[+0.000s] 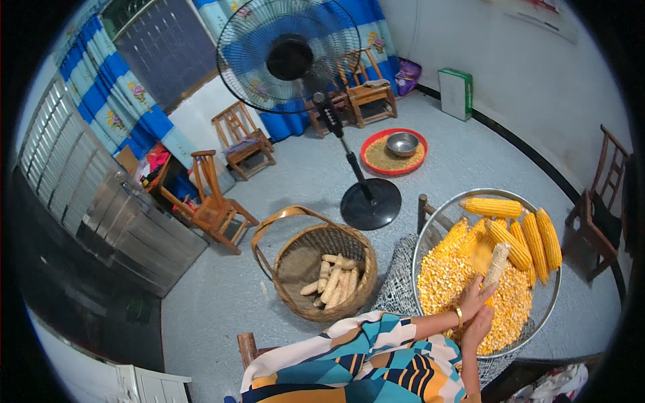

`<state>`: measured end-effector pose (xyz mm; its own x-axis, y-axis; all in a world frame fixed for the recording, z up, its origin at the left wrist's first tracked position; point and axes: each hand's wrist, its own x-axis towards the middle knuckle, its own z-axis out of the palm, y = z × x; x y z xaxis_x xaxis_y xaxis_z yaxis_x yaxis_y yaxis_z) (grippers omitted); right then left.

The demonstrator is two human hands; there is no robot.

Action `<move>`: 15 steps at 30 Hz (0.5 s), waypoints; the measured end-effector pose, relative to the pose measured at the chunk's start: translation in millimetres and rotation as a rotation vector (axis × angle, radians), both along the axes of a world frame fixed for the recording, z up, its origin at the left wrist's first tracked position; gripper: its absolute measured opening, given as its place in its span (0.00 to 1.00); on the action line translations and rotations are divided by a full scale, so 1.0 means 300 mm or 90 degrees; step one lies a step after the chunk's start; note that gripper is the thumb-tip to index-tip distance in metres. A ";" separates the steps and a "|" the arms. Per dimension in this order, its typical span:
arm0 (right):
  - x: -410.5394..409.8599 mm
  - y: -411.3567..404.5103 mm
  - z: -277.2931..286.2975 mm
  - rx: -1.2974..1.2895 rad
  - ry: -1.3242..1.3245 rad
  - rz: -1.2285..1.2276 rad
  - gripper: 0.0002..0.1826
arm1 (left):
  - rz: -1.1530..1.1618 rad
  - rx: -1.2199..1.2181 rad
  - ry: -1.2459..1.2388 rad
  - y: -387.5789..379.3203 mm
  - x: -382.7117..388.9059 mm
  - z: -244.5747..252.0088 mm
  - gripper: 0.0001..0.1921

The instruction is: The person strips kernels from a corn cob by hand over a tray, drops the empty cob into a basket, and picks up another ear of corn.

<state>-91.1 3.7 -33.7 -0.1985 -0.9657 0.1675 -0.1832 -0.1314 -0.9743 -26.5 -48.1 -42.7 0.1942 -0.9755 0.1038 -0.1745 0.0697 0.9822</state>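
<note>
My left hand [472, 301], with a gold bracelet at the wrist, grips a corn cob [498, 263] that looks bare of kernels along its visible length. Close against it is my right hand [478, 326]; its fingers are partly hidden, and I cannot tell whether it holds anything. Both hands are over loose yellow corn kernels [443, 282] in a wide round metal-rimmed tray [553, 307]. Several full yellow corn ears [536, 247] lie at the tray's far and right side. A blurred yellow patch [481, 258] shows beside the cob.
A woven basket [370, 262] left of the tray holds several stripped cobs [335, 284]. Beyond it stands a pedestal fan [370, 204]. A red tray [365, 161] of grain carries a metal bowl [403, 143]. Wooden chairs [216, 216] stand around; netting [398, 282] hangs beside the tray.
</note>
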 end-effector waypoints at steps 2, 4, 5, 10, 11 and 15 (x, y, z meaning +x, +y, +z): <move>0.014 -0.004 -0.002 -0.035 0.024 -0.034 0.19 | -0.004 0.072 0.048 0.004 0.002 0.003 0.26; 0.015 -0.006 -0.004 -0.028 0.065 -0.052 0.20 | 0.024 0.068 0.051 0.012 -0.002 -0.001 0.21; 0.005 -0.006 -0.001 0.052 0.081 -0.043 0.20 | 0.017 0.025 0.051 0.010 0.003 -0.007 0.19; -0.007 0.002 0.013 0.039 0.027 -0.018 0.17 | 0.058 0.056 0.092 -0.004 0.016 -0.033 0.19; -0.012 0.002 0.018 0.065 0.007 -0.023 0.17 | 0.043 0.078 0.108 -0.008 0.018 -0.032 0.19; -0.009 -0.006 0.027 0.046 -0.039 -0.052 0.17 | -0.044 0.141 0.408 0.002 0.019 0.001 0.15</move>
